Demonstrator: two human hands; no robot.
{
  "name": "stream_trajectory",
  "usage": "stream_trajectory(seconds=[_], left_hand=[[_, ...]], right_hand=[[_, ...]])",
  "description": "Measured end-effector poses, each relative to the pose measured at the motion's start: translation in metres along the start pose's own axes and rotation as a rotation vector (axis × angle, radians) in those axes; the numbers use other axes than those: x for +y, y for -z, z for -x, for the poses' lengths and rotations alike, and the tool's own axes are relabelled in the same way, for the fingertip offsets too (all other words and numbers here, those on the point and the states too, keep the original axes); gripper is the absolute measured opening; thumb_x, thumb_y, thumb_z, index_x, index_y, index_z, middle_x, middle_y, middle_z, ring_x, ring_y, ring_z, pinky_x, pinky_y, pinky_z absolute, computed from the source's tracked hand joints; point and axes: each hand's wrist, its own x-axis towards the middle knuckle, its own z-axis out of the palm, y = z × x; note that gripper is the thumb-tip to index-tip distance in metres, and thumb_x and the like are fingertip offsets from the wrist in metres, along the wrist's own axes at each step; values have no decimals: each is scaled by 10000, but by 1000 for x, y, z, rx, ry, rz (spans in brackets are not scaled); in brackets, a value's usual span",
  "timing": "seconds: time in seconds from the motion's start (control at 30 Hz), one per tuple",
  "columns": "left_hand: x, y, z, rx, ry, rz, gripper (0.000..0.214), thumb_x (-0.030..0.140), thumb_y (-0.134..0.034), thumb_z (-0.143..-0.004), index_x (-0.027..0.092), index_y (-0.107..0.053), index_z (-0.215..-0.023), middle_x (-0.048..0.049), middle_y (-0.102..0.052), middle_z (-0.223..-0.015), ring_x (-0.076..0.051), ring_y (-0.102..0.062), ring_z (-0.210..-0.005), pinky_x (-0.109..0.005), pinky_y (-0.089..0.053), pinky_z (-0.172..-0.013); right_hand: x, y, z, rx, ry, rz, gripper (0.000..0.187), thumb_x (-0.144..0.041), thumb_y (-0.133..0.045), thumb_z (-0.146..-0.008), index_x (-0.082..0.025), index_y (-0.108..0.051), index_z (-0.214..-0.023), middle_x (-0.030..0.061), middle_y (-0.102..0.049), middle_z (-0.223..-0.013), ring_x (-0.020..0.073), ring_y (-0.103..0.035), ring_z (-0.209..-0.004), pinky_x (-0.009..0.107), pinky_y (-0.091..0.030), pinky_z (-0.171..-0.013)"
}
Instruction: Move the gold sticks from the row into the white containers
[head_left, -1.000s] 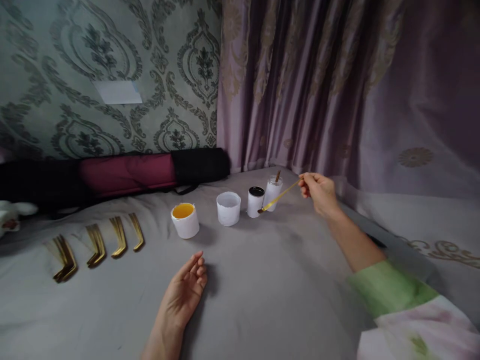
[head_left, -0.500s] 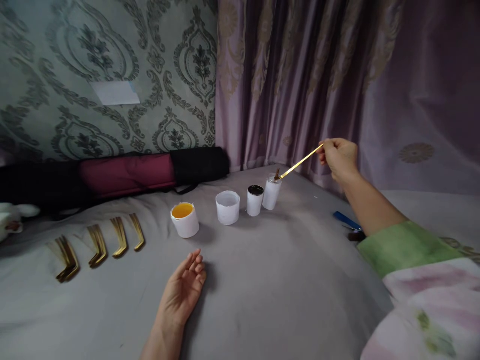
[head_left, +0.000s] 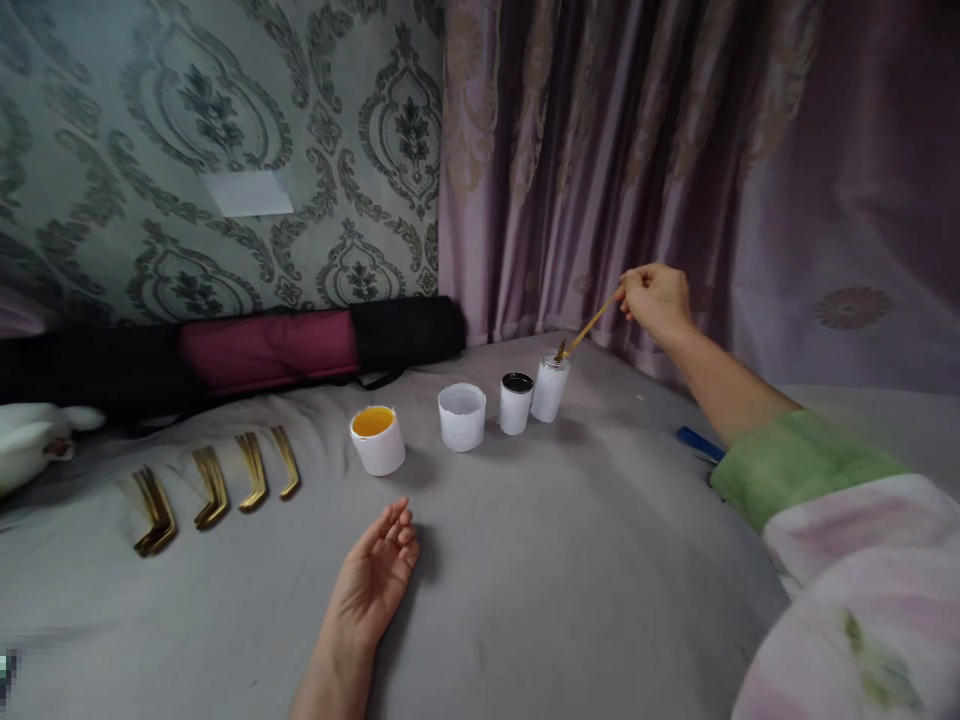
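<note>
My right hand (head_left: 656,300) is raised at the far right, pinching the end of a thin golden brush (head_left: 589,325). The brush tip dips into the small white jar (head_left: 550,388) at the right end of a row. Beside that jar stand a dark-filled cup (head_left: 515,402), a white cup (head_left: 461,416) and a cup of yellow paint (head_left: 377,439). My left hand (head_left: 373,580) lies palm down on the grey sheet (head_left: 540,570), fingers loosely stretched, holding nothing, a short way in front of the yellow cup.
Several bent golden strips (head_left: 214,485) lie in a row at the left. A long black and maroon bag (head_left: 270,350) runs along the patterned wall. A purple curtain (head_left: 675,150) hangs behind. A blue object (head_left: 697,442) lies by my right sleeve. A white soft toy (head_left: 34,440) sits far left.
My right hand lifted the brush from beside the dark cup and moved its tip up into the small white jar. My left hand has stayed put.
</note>
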Motion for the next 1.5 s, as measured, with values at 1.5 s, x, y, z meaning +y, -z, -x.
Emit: stream_trajectory(seconds=[1.5], left_hand=[[-1, -1, 0, -16, 15, -3, 152, 78, -482, -772, 85, -601, -866, -42, -535, -708, -61, -475, -538, -174, -407, -435]], right_hand=[[18, -54, 51, -220, 55, 250, 218, -270, -422, -766, -173, -616, -742, 55, -656, -702, 171, -594, -700, 270, -421, -645]])
